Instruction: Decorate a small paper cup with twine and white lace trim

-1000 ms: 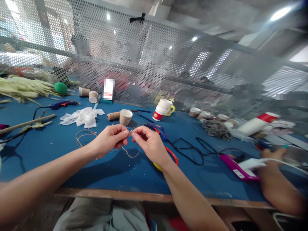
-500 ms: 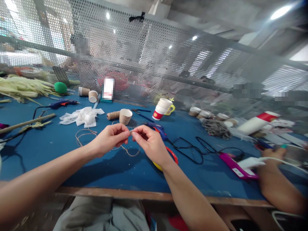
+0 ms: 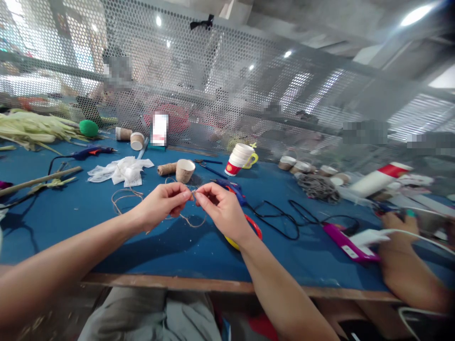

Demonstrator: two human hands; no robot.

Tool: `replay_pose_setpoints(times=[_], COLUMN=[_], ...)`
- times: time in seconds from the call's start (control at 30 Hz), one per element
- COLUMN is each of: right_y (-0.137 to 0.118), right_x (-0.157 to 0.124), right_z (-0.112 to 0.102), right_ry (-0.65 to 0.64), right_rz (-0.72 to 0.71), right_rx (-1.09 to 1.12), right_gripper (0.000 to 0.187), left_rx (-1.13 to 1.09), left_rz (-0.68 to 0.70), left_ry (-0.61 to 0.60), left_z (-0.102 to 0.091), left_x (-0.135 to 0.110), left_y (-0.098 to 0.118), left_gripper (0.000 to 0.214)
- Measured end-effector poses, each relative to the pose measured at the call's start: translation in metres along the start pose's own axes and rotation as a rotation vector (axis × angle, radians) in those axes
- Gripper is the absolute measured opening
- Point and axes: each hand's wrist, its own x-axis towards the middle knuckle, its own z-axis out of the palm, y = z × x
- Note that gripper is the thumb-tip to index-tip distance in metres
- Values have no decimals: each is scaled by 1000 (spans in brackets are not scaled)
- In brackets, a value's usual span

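Note:
My left hand [image 3: 167, 202] and my right hand [image 3: 222, 208] meet fingertip to fingertip above the table, both pinching thin brown twine [image 3: 190, 222]. A loose loop of it hangs below my fingers, and more lies in curls to the left. Just beyond my hands stands a small cup wrapped in twine [image 3: 185, 171], with a twine spool [image 3: 167, 169] lying against its left side. Beneath my right wrist, partly hidden, are red and yellow scissor-like handles [image 3: 253, 227]. A blue glue gun [image 3: 232, 189] lies behind my right hand.
Stacked paper cups [image 3: 240, 159] stand at the back. White cloth [image 3: 122, 170] and another glue gun [image 3: 93, 152] lie left. A black cord [image 3: 280, 218] and purple power strip [image 3: 350, 242] lie right, beside another person's arm [image 3: 405, 260]. Perforated metal sheeting [image 3: 220, 80] closes the back.
My fingertips have drawn very slightly apart, and a bit of twine shows between them. The other person's hand at the right has shifted a little.

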Motion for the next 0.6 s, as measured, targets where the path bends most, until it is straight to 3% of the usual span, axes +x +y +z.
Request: replay_pose_setpoints(times=[0.6], right_y=[0], right_x=[-1], right_z=[0], right_ry=[-15], right_rz=[0], right_rx=[36], right_gripper=[13], left_rx=[62], left_rz=[29], left_ry=[-2], left_z=[2], left_x=[0], left_y=[1], left_gripper=[27])
